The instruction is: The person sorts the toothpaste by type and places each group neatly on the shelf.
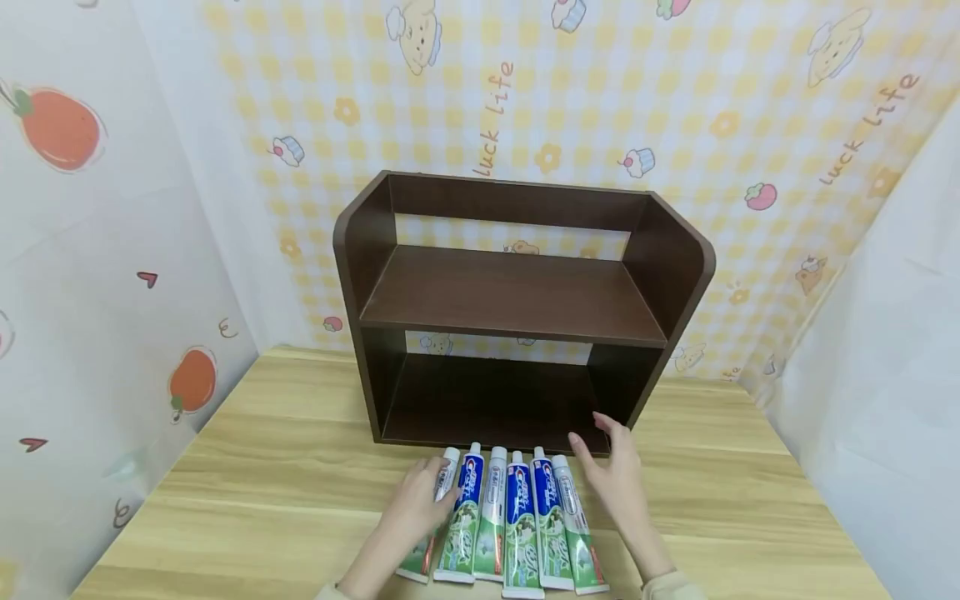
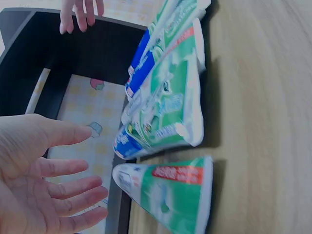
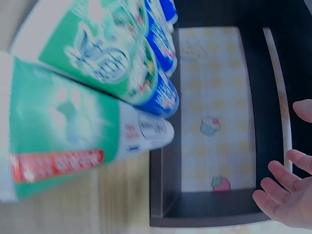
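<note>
Several toothpaste tubes lie fanned in a row on the table, caps towards the shelf. Some are blue and green, such as the blue toothpaste tube [image 1: 471, 483]; others are silver-white and green with a red band. My left hand [image 1: 415, 504] hovers over the leftmost silver toothpaste tube [image 1: 447, 475], partly hiding it. In the left wrist view its fingers [image 2: 73, 187] are spread and hold nothing. Past the row's other end, beside the rightmost silver toothpaste tube [image 1: 576, 508], my right hand [image 1: 615, 471] is raised before the shelf's lower right corner, fingers apart and holding nothing.
A dark brown two-tier shelf [image 1: 517, 296] stands behind the tubes, with bare boards on both levels. Wood-grain table [image 1: 262, 467] extends to either side. A yellow checked backdrop [image 1: 300, 108] hangs behind, with white side walls left and right.
</note>
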### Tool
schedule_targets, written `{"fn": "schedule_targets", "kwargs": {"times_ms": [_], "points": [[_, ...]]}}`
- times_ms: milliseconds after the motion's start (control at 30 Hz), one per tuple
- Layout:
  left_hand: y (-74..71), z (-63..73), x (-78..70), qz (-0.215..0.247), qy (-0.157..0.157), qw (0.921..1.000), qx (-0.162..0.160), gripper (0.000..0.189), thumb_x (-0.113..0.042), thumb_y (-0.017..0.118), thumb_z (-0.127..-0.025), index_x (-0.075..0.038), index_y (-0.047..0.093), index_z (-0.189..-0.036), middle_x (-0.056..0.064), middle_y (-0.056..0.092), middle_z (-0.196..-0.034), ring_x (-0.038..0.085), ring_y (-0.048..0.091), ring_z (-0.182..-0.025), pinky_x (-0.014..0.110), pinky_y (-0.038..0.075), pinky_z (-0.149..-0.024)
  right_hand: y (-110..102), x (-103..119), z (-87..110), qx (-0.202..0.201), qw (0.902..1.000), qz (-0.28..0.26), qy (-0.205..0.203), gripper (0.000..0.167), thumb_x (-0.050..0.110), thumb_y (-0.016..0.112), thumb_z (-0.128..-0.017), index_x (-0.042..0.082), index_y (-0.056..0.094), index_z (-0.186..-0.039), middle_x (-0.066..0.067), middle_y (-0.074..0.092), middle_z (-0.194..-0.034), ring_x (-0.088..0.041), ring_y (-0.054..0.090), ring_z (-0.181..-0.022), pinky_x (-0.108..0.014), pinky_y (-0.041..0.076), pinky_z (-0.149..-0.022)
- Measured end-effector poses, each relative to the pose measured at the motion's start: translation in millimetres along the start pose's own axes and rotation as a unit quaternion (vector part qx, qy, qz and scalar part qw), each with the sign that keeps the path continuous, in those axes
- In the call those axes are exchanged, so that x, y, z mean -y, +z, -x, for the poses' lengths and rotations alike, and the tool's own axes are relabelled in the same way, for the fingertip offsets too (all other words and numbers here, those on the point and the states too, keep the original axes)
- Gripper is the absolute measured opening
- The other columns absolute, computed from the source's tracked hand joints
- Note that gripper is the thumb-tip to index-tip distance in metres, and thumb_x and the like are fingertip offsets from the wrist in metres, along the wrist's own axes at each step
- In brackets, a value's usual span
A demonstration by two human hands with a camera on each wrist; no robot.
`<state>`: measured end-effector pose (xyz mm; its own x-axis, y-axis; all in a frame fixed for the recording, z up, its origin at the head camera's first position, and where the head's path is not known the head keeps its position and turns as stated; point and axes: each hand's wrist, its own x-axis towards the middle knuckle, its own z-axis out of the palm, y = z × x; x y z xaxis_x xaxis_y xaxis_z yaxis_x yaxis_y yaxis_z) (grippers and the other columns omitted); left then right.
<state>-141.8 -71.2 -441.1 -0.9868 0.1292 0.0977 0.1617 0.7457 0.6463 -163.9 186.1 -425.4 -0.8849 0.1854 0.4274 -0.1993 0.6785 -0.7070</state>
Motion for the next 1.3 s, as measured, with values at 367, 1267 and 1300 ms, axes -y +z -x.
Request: {"fn": "schedule_targets", "kwargs": {"times_ms": [367,1267,1300], "points": [[1.5,4.4,19.8,0.023,-0.006,0.9997,0.001,0.049,-0.016,0.072,-0.073,0.003,0.055,-0.115,0.024,0.056,-0.116,0.039,0.057,-0.101,0.053,0.049,-0.083,-20,-13,-13.0,-0.021,0.9965,-0.038,0.072,0.051,0.025,0.062,-0.086,-0.004,0.044,-0.125,-0.024,0.050,-0.122,-0.035,0.045,-0.115,-0.048,0.037,-0.095],[9.8,6.1,35.5,0.093,-0.045,0.9936,0.044,0.060,-0.010,0.073,-0.070,0.013,0.047,-0.118,0.026,0.056,-0.103,0.029,0.058,-0.083,0.035,0.055,-0.063,-21,-35,-33.7,-0.089,0.9794,-0.102,0.150,0.063,0.031,0.062,-0.085,-0.005,0.035,-0.129,-0.026,0.042,-0.122,-0.038,0.043,-0.114,-0.047,0.038,-0.093],[9.8,6.3,35.6,0.096,-0.047,0.9931,0.046,0.059,-0.010,0.073,-0.070,0.014,0.047,-0.117,0.025,0.055,-0.102,0.028,0.058,-0.082,0.033,0.055,-0.061,-20,-35,-35.1,-0.090,0.9785,-0.105,0.153,0.063,0.031,0.062,-0.085,-0.005,0.035,-0.129,-0.026,0.042,-0.122,-0.039,0.043,-0.114,-0.047,0.038,-0.093]]}}
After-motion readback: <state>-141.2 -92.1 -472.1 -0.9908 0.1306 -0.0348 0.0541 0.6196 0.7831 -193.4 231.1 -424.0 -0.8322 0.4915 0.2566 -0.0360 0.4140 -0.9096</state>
